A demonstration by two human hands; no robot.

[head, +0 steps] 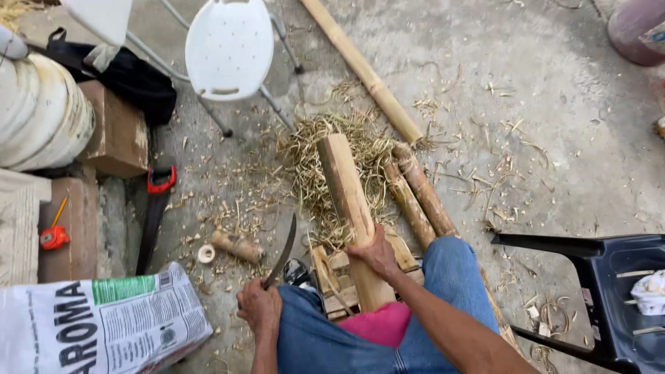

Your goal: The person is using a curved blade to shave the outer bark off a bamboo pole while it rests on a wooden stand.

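My right hand (375, 253) grips a thick split length of bamboo (346, 190), which leans upright on a small wooden crate (337, 271) between my knees. Its pale cut face looks up at me. My left hand (259, 307) rests by my left knee and is closed on the handle of a curved dark knife (282, 248), blade pointing up and away, apart from the bamboo. Both legs are in blue jeans.
Two shorter bamboo lengths (418, 195) and a long pole (361, 69) lie on the concrete among shavings (312, 156). A short bamboo stub (236, 244), a red-handled saw (155, 208), a printed sack (104, 322), a white stool (230, 48) and a black plastic chair (609, 277) surround me.
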